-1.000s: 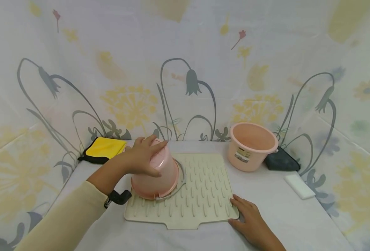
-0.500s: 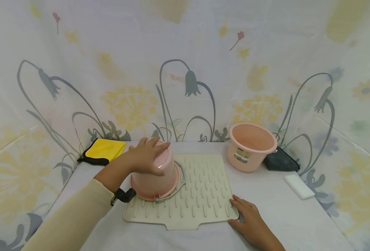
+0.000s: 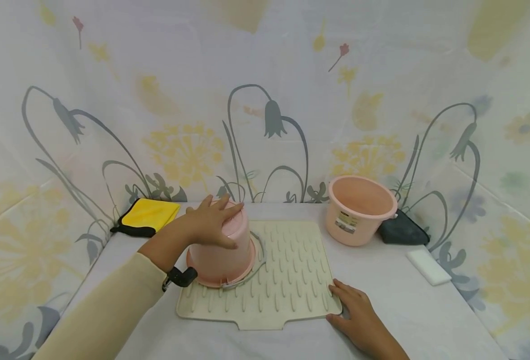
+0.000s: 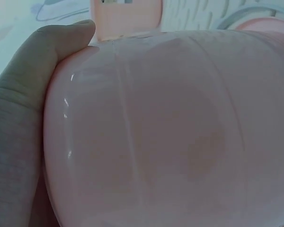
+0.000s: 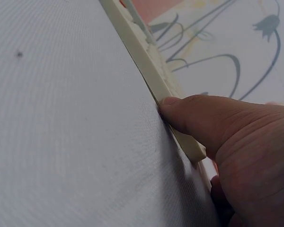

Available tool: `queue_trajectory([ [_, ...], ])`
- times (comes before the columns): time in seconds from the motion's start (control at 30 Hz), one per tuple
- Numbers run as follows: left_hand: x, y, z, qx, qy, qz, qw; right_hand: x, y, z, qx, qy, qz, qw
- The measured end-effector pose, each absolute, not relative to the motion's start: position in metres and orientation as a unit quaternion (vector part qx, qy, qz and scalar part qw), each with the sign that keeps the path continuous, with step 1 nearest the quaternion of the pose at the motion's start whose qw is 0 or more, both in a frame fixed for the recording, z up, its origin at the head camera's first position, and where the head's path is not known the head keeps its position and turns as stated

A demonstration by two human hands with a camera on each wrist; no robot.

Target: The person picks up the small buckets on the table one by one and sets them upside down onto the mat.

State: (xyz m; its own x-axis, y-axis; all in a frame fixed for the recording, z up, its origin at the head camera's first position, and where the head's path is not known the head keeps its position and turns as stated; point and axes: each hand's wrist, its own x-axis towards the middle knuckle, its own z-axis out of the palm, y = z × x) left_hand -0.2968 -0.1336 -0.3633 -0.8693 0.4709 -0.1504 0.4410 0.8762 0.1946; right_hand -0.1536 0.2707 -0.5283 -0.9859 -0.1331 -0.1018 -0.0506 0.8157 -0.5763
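Pink bucket (image 3: 222, 262) stands upturned on ridged mat (image 3: 294, 270), its base under the left hand (image 3: 208, 226), fingers spread wide, presumably for steadiness. Right hand (image 3: 357, 317), fingers parted, touches the mat's near right corner, likely bracing it.

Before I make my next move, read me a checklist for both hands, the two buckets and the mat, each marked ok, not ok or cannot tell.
1. Left hand on the upside-down pink plastic bucket: ok, it grips the base from above.
2. Right hand on the cream ridged mat: ok, it holds the near right corner.
3. Thin grey handle clear of both hands: ok, it loops out over the mat.
4. Upside-down bucket wholly on the mat: cannot tell at its left edge.
5. Upside-down bucket empty: cannot tell, its inside is hidden.
6. Upright peach plastic bucket off the mat: ok, it stands to the right.
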Motion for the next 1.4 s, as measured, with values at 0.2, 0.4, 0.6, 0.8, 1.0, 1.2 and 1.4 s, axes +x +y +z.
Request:
queue_trajectory([
  [0.2,-0.293,-0.135,-0.366,0.242,0.965,0.067,0.083,-0.152,0.271,-0.528,-0.052,0.950,-0.302,0.063],
  [0.4,-0.284,-0.138,-0.374,0.255,0.965,0.055,0.015,-0.153,0.271,-0.528,-0.052,0.952,-0.297,0.061],
  [0.6,-0.272,-0.148,-0.384,0.276,0.954,0.074,-0.097,-0.153,0.271,-0.527,-0.054,0.951,-0.297,0.058],
  [0.8,-0.258,-0.163,-0.389,0.227,0.955,0.128,-0.143,-0.154,0.271,-0.528,-0.054,0.952,-0.295,0.056],
  [1.0,-0.243,-0.177,-0.389,0.173,0.954,0.194,-0.146,-0.152,0.272,-0.528,-0.051,0.950,-0.303,0.057],
  [1.2,-0.228,-0.199,-0.403,0.123,0.956,0.228,-0.141,-0.152,0.270,-0.526,-0.056,0.945,-0.318,0.055],
  [1.4,-0.215,-0.209,-0.430,0.088,0.954,0.272,-0.090,-0.152,0.269,-0.525,-0.050,0.947,-0.311,0.059],
])
